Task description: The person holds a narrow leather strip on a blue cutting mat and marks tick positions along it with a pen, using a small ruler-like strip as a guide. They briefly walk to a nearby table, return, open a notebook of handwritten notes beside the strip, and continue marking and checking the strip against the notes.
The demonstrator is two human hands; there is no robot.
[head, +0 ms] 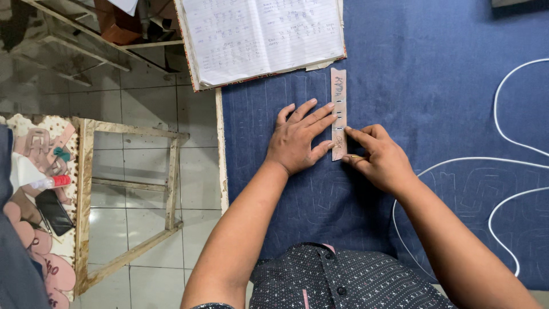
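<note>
Both hands (297, 140) (380, 157) on pink template strip (338, 109)

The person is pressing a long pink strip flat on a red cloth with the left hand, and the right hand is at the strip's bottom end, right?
Nearly. The cloth is dark blue, not red, as the head view shows. The rest holds: the left hand presses the long pink strip flat on it, and the right hand is at the strip's bottom end.

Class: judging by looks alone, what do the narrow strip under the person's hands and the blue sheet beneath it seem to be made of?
Strip: probably stiff card or thin board, matt pinkish tan, with cut slots and pen marks. Blue sheet: looks like denim-like fabric, matt, with faint traced outlines.
</note>
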